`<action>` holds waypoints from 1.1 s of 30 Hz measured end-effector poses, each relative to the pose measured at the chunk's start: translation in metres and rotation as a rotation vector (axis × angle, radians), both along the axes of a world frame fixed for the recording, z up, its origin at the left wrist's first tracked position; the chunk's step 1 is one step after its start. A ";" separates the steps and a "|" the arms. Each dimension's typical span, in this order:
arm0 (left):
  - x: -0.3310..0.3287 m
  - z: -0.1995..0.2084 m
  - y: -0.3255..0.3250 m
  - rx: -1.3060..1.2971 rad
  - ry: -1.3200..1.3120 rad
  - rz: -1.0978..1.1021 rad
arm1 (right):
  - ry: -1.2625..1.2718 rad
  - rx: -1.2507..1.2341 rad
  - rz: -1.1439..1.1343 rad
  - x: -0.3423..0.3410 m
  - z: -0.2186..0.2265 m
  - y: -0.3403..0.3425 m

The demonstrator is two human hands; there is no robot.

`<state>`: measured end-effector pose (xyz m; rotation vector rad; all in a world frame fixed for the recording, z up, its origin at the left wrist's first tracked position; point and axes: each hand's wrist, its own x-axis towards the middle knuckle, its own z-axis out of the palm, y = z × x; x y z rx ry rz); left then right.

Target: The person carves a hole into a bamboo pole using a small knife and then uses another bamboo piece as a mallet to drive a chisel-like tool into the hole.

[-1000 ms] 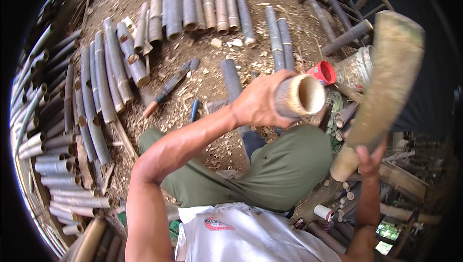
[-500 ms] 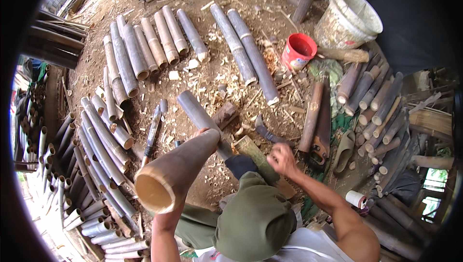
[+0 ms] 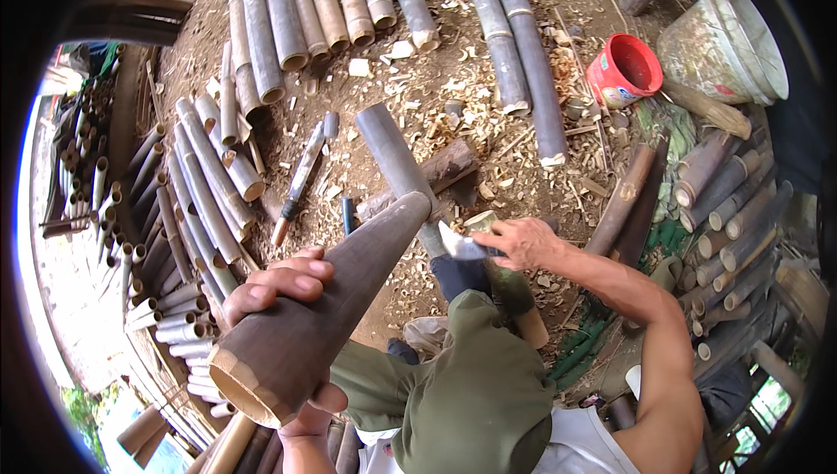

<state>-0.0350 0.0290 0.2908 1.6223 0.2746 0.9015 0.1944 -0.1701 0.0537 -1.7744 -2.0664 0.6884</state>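
My left hand is wrapped round a thick dark bamboo tube, raised close and tilted. Its hollow near end has a pale, trimmed rim; the far end overlaps a grey bamboo piece, and I cannot tell whether they touch. In my right hand is a knife, its short bright blade pointing left, close to the tube's far end. Fingers hide most of its handle. Below that hand stands a greenish bamboo block, beside my green-clad leg.
A short log lies beyond the hands. A long-handled tool rests on the shaving-strewn ground to the left. At the right are a red bucket, a large dirty white bucket and stacked bamboo. Several cut tubes lie ahead.
The view has shifted, and the left hand's fingers now show round the tube. My right hand has turned, bringing the knife's blade leftward near the tube's far end.
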 end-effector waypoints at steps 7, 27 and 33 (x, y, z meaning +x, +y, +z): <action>0.003 0.000 0.003 0.003 -0.023 0.012 | -0.134 0.023 0.127 -0.003 -0.007 0.046; -0.002 -0.025 0.028 0.096 -0.168 -0.209 | 2.015 -0.399 -0.891 -0.069 0.006 0.065; -0.002 -0.028 0.028 0.090 -0.181 -0.222 | 1.845 -0.380 -1.023 -0.070 0.010 0.052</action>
